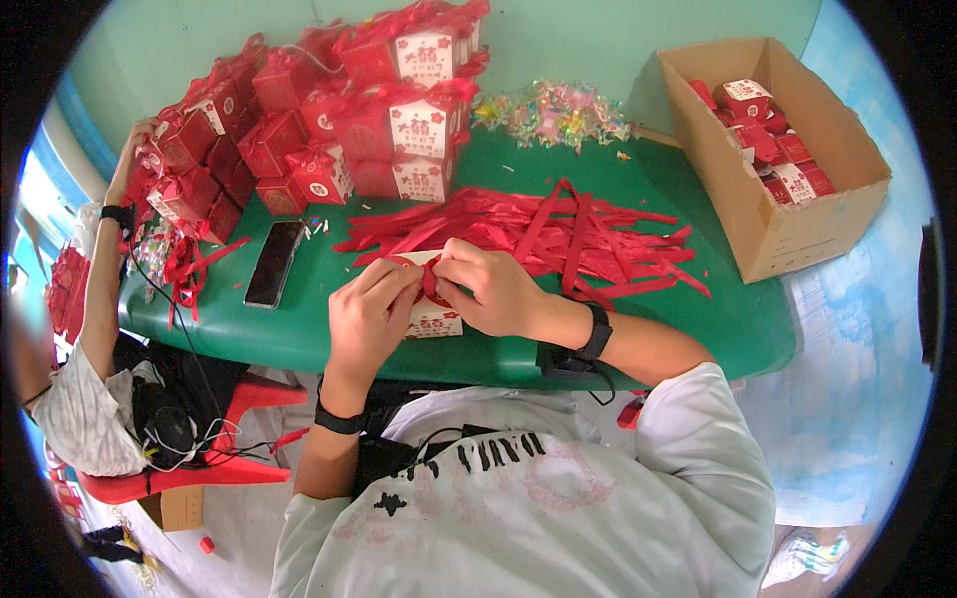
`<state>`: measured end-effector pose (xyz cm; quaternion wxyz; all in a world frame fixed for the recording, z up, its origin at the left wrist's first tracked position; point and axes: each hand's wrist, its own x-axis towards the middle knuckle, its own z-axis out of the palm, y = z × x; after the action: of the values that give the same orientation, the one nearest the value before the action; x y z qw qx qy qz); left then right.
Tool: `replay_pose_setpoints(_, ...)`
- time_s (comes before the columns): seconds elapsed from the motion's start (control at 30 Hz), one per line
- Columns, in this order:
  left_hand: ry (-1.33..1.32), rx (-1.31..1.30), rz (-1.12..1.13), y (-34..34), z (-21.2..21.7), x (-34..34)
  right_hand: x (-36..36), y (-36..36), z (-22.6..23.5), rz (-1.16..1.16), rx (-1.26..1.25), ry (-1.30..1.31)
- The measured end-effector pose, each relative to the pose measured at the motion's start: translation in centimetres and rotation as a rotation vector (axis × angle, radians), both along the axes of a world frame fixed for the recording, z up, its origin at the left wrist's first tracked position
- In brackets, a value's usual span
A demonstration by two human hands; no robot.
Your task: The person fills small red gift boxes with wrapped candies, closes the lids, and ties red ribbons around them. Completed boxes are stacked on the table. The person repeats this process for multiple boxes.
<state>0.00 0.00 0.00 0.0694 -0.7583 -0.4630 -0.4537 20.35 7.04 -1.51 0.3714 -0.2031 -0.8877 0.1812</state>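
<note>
A small white gift box with red print stands at the table's near edge, between my hands. On its top, a red ribbon is bunched in a knot or bow. My left hand pinches the ribbon from the left, its fingers curled. From the right, my right hand grips the same ribbon between thumb and fingers. Both hands rest close over the box and hide much of it. Just beyond them lies a loose pile of cut red ribbons.
Red and white gift boxes are stacked at the back left, where a co-worker's hand touches them. A black phone lies left of me. Shiny wrapped pieces sit at the back. A cardboard carton holding more boxes stands right.
</note>
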Motion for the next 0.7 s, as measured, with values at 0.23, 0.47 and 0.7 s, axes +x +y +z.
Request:
replay_pose_setpoints(0.23, -0.017, -0.050, -0.005, 0.2, 0.1, 0.3, -0.1, -0.2, 0.4, 0.013, 0.042, 0.022)
replay_pose_setpoints(0.47, -0.018, -0.057, -0.014, 0.6, 0.0, 0.1, -0.2, 0.6, 1.0, 0.061, 0.128, 0.095)
replay_pose_setpoints(0.7, -0.082, -0.107, 0.018, 0.2, 0.2, -0.2, 0.3, 1.3, 1.6, -0.011, 0.249, 0.084)
